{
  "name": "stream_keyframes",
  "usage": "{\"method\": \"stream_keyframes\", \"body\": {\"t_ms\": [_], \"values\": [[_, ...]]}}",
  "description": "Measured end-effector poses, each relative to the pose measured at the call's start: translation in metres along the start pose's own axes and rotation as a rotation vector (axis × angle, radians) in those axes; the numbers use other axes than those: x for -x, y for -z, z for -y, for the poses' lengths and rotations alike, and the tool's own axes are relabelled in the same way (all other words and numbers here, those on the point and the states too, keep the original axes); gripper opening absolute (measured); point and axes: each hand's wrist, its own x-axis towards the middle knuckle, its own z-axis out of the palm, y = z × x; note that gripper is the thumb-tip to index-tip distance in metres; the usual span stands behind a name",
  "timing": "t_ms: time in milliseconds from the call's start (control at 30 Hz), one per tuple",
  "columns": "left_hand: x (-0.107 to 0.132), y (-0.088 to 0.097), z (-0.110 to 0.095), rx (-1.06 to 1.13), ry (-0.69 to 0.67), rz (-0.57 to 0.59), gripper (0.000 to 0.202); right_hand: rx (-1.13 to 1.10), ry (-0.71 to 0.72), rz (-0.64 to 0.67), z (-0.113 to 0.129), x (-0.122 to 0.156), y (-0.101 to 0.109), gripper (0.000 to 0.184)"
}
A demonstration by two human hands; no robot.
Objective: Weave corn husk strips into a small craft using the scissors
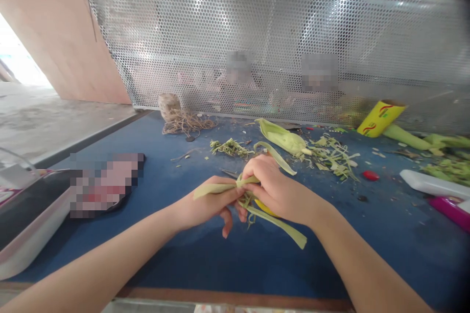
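Observation:
Both of my hands meet over the middle of the blue table (154,254). My left hand (211,205) pinches a pale green, husk-like leaf strip (213,189), with its lower fingers partly curled. Closed on the same strip close to its knot-like middle, my right hand (273,188) touches the left fingertips. One long end (286,230) hangs down to the right, and thin green shreds (250,215) dangle below. A yellow piece (266,208) shows under my right hand and a grey pointed tip (229,173) behind the fingers; their link is hidden.
Beyond my hands lie a large green husk (279,138), shredded leaves (336,156) and tangled twine (189,123). A yellow roll (382,118) leans at back right. A tray (44,230) and a blurred flat object (110,183) are left. Perforated metal (257,19) borders the back, people behind it.

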Motion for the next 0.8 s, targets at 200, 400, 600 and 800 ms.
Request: {"method": "stream_keyframes", "body": {"t_ms": [200,400,600,800], "values": [[-0.0016,0.0031,0.0012,0.029,-0.027,-0.064,0.021,-0.017,0.079,0.028,-0.0062,-0.0006,0.0042,0.009],[-0.0026,0.0035,0.0023,0.022,-0.038,-0.092,0.020,0.015,0.023,-0.020,-0.0085,0.0005,0.0038,0.014],[-0.0046,0.0054,0.0034,0.044,-0.050,-0.127,0.019,0.022,0.052,-0.097,-0.0097,0.0019,0.0044,0.017],[-0.0062,0.0061,0.0042,0.041,-0.049,-0.144,0.026,0.122,0.107,-0.036,-0.0081,0.0012,0.0047,0.017]]}}
